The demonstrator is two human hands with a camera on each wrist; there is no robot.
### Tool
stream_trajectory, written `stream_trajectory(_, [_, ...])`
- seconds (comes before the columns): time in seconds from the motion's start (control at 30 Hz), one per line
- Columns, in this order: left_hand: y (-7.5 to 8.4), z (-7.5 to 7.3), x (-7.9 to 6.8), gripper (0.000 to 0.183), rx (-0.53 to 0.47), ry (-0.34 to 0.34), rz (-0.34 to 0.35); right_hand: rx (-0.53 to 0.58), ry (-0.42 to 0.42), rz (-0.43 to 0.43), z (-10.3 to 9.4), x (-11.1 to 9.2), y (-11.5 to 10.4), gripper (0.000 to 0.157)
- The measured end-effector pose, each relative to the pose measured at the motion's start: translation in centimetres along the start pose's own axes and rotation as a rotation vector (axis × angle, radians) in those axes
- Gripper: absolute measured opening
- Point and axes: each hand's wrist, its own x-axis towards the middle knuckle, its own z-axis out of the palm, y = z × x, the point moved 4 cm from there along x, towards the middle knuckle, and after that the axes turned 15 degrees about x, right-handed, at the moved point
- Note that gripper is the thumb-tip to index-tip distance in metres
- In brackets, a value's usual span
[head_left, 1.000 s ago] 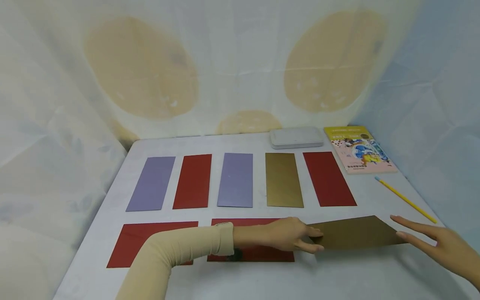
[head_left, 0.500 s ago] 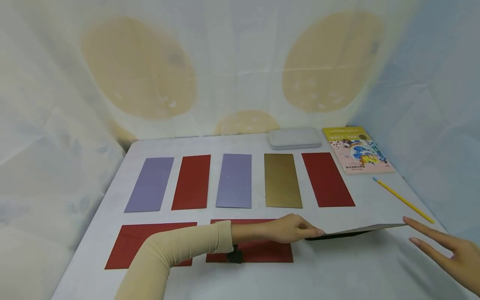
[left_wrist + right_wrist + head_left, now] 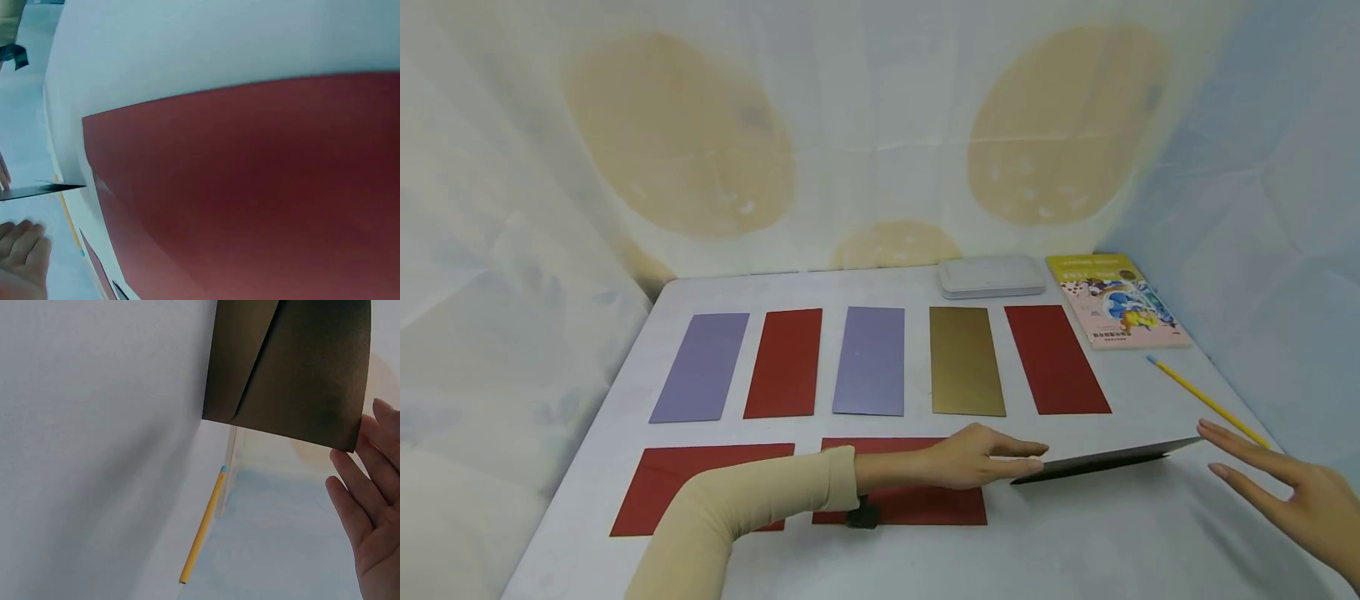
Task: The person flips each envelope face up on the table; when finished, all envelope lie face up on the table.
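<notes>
A gold envelope (image 3: 1101,461), its dark flap side facing me, is tilted above the front right of the table, casting a shadow. My left hand (image 3: 973,457) reaches over a red envelope (image 3: 917,506) and holds the gold one's left end, thumb across the edge and index finger extended above it. On the other side my right hand (image 3: 1292,492) has its fingers straight and spread, fingertips at the far corner. In the right wrist view the gold envelope (image 3: 306,369) shows its flap seam, with the right fingers (image 3: 356,487) against the corner.
Behind lies a row: a purple envelope (image 3: 700,368), a red one (image 3: 784,362), another purple one (image 3: 869,361), a gold one (image 3: 967,360) and a red one (image 3: 1057,359). A red envelope (image 3: 700,475) lies front left. A white case (image 3: 992,277), a book (image 3: 1118,302) and a yellow pencil (image 3: 1210,400) are farther back.
The gold envelope has tipped from showing its broad gold face to nearly edge-on, dark side toward me. The left index finger has lifted and straightened; the right hand stays by the right end.
</notes>
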Motion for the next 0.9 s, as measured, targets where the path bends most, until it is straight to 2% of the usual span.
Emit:
stream_trajectory(0.1, [0.3, -0.6, -0.4, 0.051, 0.144, 0.114, 0.139, -0.018, -0.015, -0.008, 0.1, 0.5, 0.1, 0.061])
stream_trajectory(0.23, [1.0, -1.1, -0.9, 0.059, 0.396, 0.262, 0.357, -0.043, -0.035, -0.01, 0.2, 1.2, 0.7, 0.063])
stream_trajectory(0.33, [1.2, -1.3, -1.0, 0.056, 0.54, 0.33, 0.435, -0.029, -0.035, -0.01, 0.3, 1.7, 1.1, 0.065])
stream_trajectory(0.43, [1.1, -1.4, -0.9, 0.052, 0.6, 0.355, 0.443, -0.009, -0.041, 0.004, 0.7, 2.2, 1.6, 0.067])
stream_trajectory(0.53, [0.8, -1.5, -0.6, 0.051, 0.603, 0.371, 0.421, 0.003, -0.042, -0.004, 1.1, 2.9, 1.9, 0.07])
stream_trajectory(0.7, [-0.1, -1.7, 0.1, 0.055, 0.492, 0.393, 0.355, -0.008, -0.045, -0.046, 1.6, 3.9, 2.4, 0.074])
stream_trajectory(0.8, [-0.7, -1.7, 0.5, 0.055, 0.412, 0.395, 0.316, -0.037, -0.077, -0.079, 1.8, 4.3, 2.7, 0.078])
stream_trajectory(0.9, [-1.1, -1.7, 0.6, 0.054, 0.374, 0.381, 0.28, -0.059, -0.113, -0.071, 2.1, 4.5, 3.1, 0.079])
